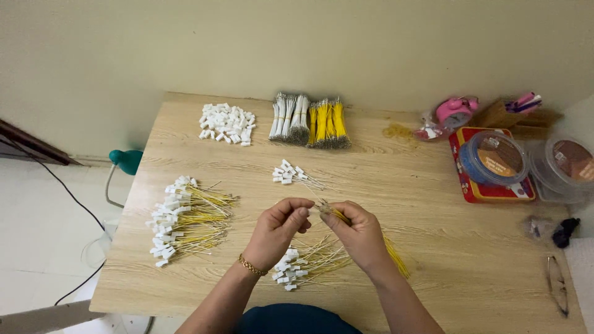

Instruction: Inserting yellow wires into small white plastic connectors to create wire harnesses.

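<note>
**Both hands pinching yellow wires above the bench**

We see the left hand (276, 227) and the right hand (357, 234) meeting over the wooden bench (433, 204), fingertips closed on the stripped ends of a small bunch of yellow wires (396, 255) that trails down past the right wrist. Whether the left hand holds a separate piece is hard to tell. Just below lies a pile of wires with white connectors (303, 263); a larger such pile (185, 219) sits left. Loose white connectors (227, 124) and bundled wires (309, 120) lie at the far edge.
</note>
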